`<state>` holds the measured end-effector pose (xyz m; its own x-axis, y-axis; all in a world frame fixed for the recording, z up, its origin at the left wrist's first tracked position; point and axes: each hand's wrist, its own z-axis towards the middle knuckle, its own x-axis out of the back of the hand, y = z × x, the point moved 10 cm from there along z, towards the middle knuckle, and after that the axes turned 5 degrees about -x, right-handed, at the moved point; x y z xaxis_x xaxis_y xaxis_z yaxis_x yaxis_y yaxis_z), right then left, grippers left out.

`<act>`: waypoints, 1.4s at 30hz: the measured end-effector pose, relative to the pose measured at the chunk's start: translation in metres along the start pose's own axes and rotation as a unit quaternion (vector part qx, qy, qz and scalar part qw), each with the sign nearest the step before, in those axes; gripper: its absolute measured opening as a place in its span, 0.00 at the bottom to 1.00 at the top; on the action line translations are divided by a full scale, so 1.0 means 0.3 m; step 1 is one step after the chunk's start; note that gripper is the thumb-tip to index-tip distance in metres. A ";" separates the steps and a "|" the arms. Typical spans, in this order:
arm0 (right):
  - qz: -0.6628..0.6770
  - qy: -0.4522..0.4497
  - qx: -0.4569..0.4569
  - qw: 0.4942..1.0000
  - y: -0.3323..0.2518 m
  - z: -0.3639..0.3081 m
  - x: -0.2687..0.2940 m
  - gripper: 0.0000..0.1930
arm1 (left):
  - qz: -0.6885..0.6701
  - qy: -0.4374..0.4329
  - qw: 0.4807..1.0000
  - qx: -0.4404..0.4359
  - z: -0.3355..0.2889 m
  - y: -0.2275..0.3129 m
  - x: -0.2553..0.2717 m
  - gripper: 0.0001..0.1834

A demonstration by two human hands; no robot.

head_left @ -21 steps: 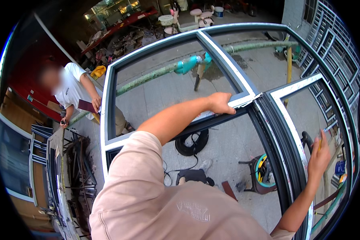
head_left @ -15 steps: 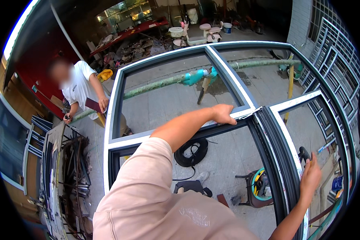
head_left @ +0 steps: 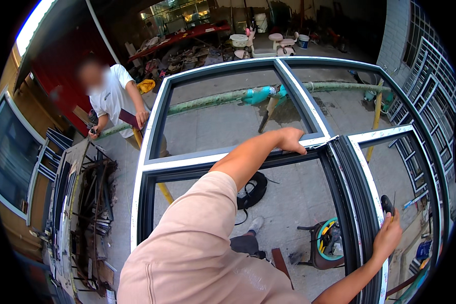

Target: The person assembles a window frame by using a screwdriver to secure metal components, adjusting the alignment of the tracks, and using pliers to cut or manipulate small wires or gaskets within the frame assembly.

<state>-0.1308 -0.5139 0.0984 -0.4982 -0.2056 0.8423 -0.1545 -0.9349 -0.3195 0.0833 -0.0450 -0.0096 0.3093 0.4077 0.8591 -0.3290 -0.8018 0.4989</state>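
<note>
A large white-and-dark-grey window frame (head_left: 159,163) lies across the view, raised above the floor. My left hand (head_left: 291,139) is closed over its crossbar, close to the joint with the inner upright. My right hand (head_left: 388,235) is at the right side of that upright, its fingers closed around a screwdriver (head_left: 394,201) with a thin shaft pointing away from me. The handle is mostly hidden in the fingers. Just left of the shaft is a black rounded thing (head_left: 386,204) whose kind I cannot make out. Long dark strips (head_left: 352,197) run along the upright.
A green pole (head_left: 202,106) with turquoise wrapping passes beneath the frame. Below are a tool bucket (head_left: 320,248) and a black coil (head_left: 254,192). Another person (head_left: 117,96) stands at far left, holding a dark red piece. Metal scraps (head_left: 93,218) fill a left rack; grilles (head_left: 430,111) lean at right.
The view has shifted, so the frame appears farther right and lower. My left hand stays on the crossbar. My right hand has drawn slightly nearer along the upright, still with the screwdriver.
</note>
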 end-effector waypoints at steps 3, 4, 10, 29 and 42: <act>-0.007 -0.042 -0.035 0.999 0.029 0.008 -0.039 0.23 | -0.017 -0.001 1.000 0.009 0.003 -0.011 0.001 0.42; -0.003 -0.032 -0.026 0.999 0.025 0.005 -0.041 0.23 | -0.023 -0.010 1.000 0.018 0.001 -0.013 -0.005 0.42; -0.001 0.013 0.014 1.000 0.021 0.003 -0.022 0.23 | -0.026 -0.004 1.000 0.013 -0.003 0.001 0.003 0.42; -0.007 -0.037 0.003 0.999 0.069 0.020 -0.075 0.25 | -0.014 -0.002 1.000 0.008 -0.006 -0.001 0.009 0.42; -0.023 0.004 0.034 0.999 0.043 0.021 -0.041 0.24 | -0.013 -0.003 1.000 0.002 0.007 0.001 0.004 0.42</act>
<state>-0.1212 -0.5253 0.0866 -0.4991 -0.1595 0.8518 -0.1197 -0.9608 -0.2501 0.0854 -0.0456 -0.0087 0.3230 0.4250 0.8456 -0.3177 -0.7930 0.5198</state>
